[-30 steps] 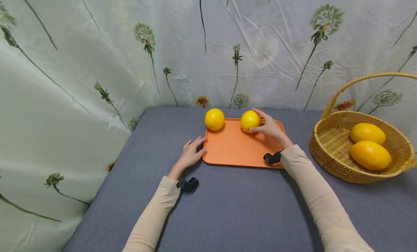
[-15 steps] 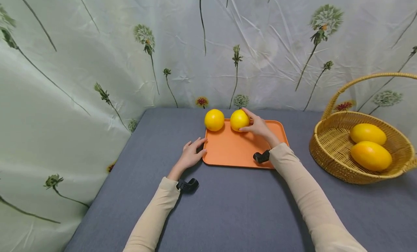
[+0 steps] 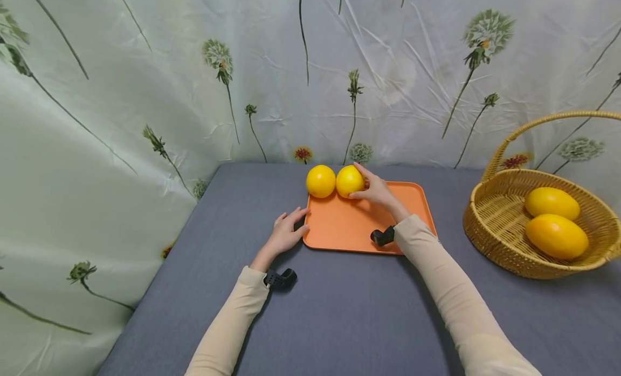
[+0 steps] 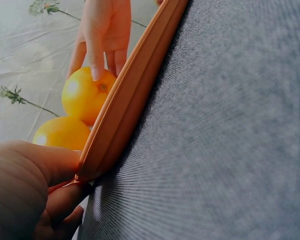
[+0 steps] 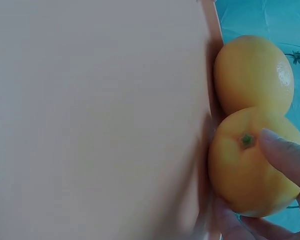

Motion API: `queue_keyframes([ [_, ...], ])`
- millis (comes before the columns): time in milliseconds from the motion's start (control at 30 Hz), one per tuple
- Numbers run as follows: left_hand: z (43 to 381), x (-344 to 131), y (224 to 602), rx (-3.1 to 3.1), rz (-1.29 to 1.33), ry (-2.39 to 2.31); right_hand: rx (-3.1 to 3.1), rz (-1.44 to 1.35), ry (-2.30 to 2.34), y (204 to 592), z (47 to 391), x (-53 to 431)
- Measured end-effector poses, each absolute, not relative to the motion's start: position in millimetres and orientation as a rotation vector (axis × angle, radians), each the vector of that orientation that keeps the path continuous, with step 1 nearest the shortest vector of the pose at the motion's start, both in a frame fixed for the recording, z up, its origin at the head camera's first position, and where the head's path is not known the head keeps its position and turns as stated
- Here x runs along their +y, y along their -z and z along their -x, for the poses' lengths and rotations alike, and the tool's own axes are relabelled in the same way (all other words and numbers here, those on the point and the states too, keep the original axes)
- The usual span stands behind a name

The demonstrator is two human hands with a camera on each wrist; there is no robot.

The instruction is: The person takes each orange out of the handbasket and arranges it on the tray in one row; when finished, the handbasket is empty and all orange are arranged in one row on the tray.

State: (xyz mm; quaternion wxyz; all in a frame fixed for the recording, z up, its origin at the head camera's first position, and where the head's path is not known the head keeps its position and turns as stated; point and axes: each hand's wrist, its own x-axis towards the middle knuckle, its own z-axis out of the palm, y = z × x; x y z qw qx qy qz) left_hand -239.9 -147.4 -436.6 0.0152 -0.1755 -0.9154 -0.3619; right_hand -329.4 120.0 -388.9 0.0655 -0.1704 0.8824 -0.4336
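In the head view, my right hand point(image 3: 377, 191) holds a round orange point(image 3: 350, 182) at the back of the orange tray point(image 3: 359, 225), thumb on the near side and fingers behind. The right wrist view shows the green stem mark of this orange point(image 5: 255, 170) beside my thumb. Another orange point(image 3: 321, 181) sits at the tray's back left corner, and the two fruits overlap in the right wrist view. My left hand point(image 3: 283, 233) rests at the tray's left edge, thumb and index finger set apart along the rim. Its thumb lies right at the rim point(image 4: 102, 145) in the left wrist view.
At the right stands a wicker basket point(image 3: 504, 257) with a tall handle, holding two oval yellow fruits point(image 3: 557, 236). A grey cloth point(image 3: 339, 311) covers the table. Behind it hangs a pale curtain point(image 3: 271, 57) printed with flowers.
My right hand has moved left along the tray's back edge with the orange, bringing it beside the other one. The left hand has stayed at the tray's left edge.
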Motion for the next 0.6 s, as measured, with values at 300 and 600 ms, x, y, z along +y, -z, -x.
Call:
queue_keyframes([
  [300, 241.7, -146.2, 434.9, -2.855, 0.532, 1.129, 2.594, 0.516, 1.376, 385.6, 327.1, 120.5],
  [600, 238.8, -147.8, 437.6, -2.86, 0.528, 1.138, 2.514, 0.61, 1.423, 388.9, 326.1, 126.9],
])
